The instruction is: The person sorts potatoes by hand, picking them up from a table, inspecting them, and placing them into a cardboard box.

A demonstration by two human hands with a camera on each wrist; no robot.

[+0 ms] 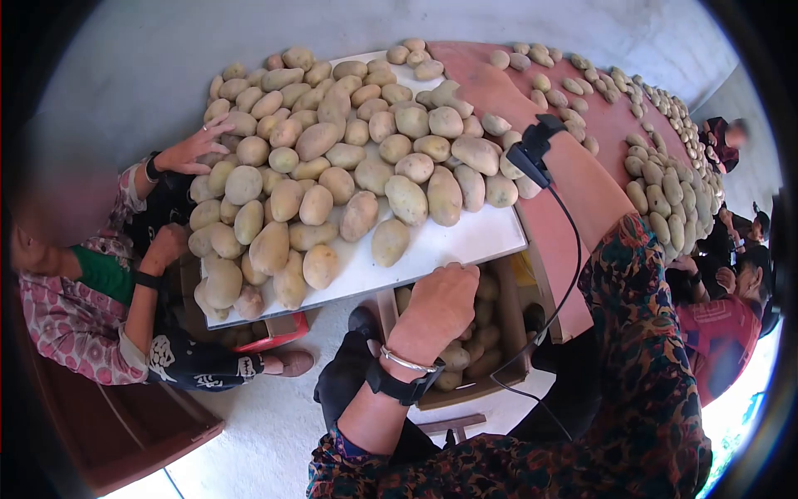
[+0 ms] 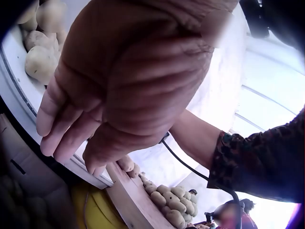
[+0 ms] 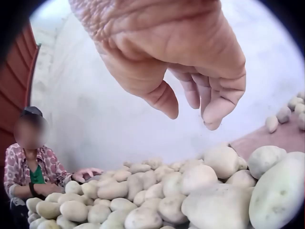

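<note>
Many potatoes [image 1: 316,141] lie heaped on a white board [image 1: 449,245]. My right hand [image 1: 499,96] is over the far right part of the heap; in the right wrist view the hand [image 3: 176,62] hangs above the potatoes [image 3: 214,205], fingers loosely bent and apart, holding nothing. My left hand [image 1: 440,303] is at the board's near edge, and in the left wrist view this hand [image 2: 128,86] shows its fingers relaxed over the edge with nothing in them. Whether it touches the edge cannot be told.
A box of potatoes [image 1: 478,341] stands below the board's edge. A reddish surface [image 1: 615,145] on the right carries more potatoes. A person in a patterned shirt [image 1: 79,333] sits at the left, one hand [image 1: 195,148] at the heap. Other people sit far right.
</note>
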